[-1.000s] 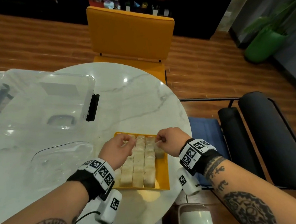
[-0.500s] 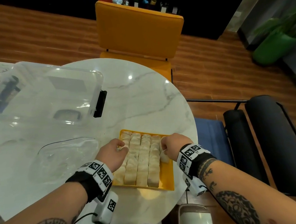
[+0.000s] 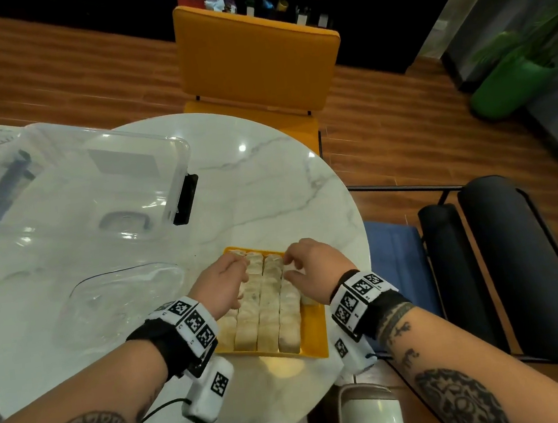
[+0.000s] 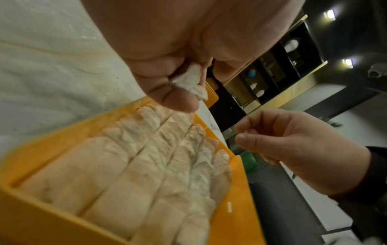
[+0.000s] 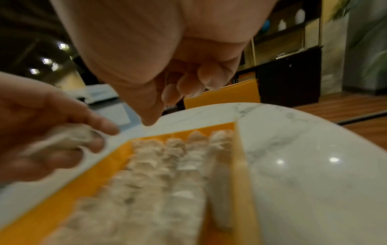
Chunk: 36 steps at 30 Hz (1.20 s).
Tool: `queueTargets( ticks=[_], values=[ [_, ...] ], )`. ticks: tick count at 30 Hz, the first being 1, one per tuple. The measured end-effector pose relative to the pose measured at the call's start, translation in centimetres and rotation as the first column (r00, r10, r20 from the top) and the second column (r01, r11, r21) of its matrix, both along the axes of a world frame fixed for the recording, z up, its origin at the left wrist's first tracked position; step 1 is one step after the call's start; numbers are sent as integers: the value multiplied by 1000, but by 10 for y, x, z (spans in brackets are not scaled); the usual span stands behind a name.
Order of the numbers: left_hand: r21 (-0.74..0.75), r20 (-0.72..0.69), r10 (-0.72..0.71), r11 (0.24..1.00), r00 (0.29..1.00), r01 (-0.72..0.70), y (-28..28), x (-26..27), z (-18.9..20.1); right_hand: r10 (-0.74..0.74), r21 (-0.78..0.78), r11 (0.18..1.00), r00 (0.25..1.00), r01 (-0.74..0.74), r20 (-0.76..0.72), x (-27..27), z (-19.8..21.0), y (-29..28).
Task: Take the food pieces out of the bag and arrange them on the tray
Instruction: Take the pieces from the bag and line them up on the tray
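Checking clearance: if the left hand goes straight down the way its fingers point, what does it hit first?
Most likely the pale food pieces packed in the yellow plastic tray; the left hand, pinching a white scrap, hovers right above them. Depth is uncertain.

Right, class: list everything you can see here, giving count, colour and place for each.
tray: one, yellow, near table edge
food pieces: many, pale, in rows in the tray
small piece: one, white, pinched in left hand
bag: one, clear, left of tray
box: one, clear, far left on table
table: one, white marble
chair: one, yellow, behind table
plant pot: one, green, on floor, far right
left hand: over tray's left side
right hand: over tray's right side, holds nothing
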State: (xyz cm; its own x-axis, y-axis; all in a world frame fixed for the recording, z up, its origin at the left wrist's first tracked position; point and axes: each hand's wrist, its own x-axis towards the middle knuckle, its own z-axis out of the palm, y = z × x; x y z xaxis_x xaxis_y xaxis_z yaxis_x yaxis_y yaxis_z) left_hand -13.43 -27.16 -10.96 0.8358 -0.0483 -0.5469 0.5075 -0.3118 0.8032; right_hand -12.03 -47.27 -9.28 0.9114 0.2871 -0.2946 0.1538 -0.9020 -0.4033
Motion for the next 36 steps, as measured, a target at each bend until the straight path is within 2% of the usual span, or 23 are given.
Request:
queueTargets(
  ticks=[3,7,11,16,19,22,25,27,31,36],
  values=[
    [-166,-43,28,986,999,-34,-13,2,11,16,173,985,999,-9,-42,-13,6,17],
    [-321,-74,65,943,995,-86,-28,0,15,-132,341,927,987,154,-88,-27,7,32],
    [-356,-53,20,934,998,-38,-37,-3,21,-253,399,879,965,262,-75,-29,-1,28],
    [-409,-48,94,906,994,-106,-33,-3,23,-402,490,773,909,403,-113,-24,4,11],
    [-420,9,92,904,996,-80,-28,-5,25,-402,532,750,910,392,-102,-20,13,5],
    [-439,29,145,891,989,-117,-25,-5,25,-400,562,741,914,368,-72,-18,20,3],
    [-474,15,223,860,975,-189,-24,-4,24,-374,590,716,919,372,-125,-16,24,1],
    [-486,2,218,853,976,-189,-23,-5,24,-357,604,702,920,377,-160,-16,26,0],
    [-442,53,127,892,991,-91,-21,-8,21,-367,591,726,925,351,-98,-13,29,-1],
    [-336,109,98,940,989,-56,-21,-7,17,-319,549,783,946,293,-51,-11,35,-2]
  ],
)
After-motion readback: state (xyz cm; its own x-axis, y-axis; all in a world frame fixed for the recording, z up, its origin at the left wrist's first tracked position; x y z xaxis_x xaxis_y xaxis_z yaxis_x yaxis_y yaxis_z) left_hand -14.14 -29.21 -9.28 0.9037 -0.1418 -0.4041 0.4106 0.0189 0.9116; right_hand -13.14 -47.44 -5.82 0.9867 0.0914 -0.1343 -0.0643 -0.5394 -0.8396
